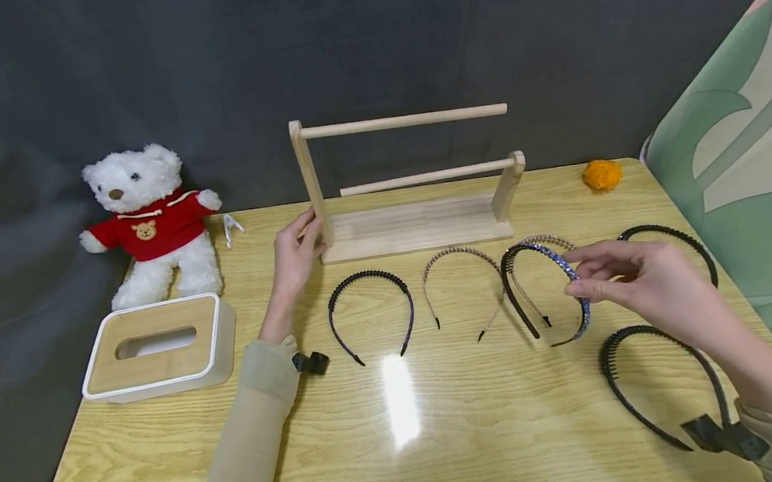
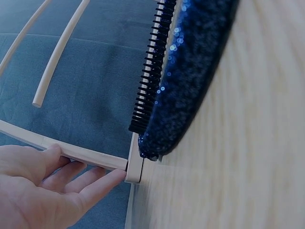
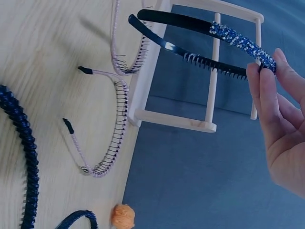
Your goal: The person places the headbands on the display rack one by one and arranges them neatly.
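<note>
glittery headband (image 1: 555,254) in right hand (image 1: 647,272), left hand (image 1: 296,255) around rack post (image 1: 309,175), something white (image 1: 173,340) in tissue box (image 1: 163,371)

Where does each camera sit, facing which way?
Head-worn: forward and down at a pale wooden two-bar rack; left hand, right hand, beige sleeves show.
On the left wrist: toward the rack's upright; left hand shows.
On the right wrist: toward a black, blue-glittered arched headband; right hand shows.
Head and right-wrist views share the rack and headband.
</note>
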`<state>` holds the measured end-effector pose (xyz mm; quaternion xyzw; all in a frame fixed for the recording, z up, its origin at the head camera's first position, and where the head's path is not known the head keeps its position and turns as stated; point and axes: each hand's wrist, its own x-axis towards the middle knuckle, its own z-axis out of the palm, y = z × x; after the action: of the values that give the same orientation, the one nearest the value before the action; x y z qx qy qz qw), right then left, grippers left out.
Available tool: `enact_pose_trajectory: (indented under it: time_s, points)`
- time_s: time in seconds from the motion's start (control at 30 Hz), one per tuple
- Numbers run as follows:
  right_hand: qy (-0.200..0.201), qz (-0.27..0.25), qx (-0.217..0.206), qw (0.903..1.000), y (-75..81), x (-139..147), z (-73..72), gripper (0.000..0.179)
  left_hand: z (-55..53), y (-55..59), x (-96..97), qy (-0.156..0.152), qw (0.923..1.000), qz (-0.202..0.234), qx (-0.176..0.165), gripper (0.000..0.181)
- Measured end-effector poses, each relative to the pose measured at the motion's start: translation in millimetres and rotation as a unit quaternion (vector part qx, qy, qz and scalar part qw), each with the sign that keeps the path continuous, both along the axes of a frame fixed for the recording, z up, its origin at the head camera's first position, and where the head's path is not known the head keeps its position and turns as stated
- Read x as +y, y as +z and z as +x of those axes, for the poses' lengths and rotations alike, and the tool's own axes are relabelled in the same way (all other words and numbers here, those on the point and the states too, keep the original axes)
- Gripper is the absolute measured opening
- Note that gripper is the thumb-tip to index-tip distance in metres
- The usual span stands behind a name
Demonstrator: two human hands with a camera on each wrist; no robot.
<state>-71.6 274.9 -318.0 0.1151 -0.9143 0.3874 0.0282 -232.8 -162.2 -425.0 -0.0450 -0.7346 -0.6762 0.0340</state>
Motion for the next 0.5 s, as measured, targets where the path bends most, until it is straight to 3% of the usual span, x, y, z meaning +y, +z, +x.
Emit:
enact_pose_trajectory:
  time_s: [0.23, 0.5]
  points:
    - [-0.034, -0.025, 0.002, 0.9991, 4.3, -1.7, -4.8, 0.035, -0.4, -0.5, -0.4, 0.003, 1.0000, 0.001, 0.008, 0.041]
    - [-0.030, -0.078, 0.025, 0.9962, 8.2, -6.0, -14.1, 0.034, -1.0, -1.8, -0.3, 0.008, 0.9999, -0.012, 0.007, 0.042]
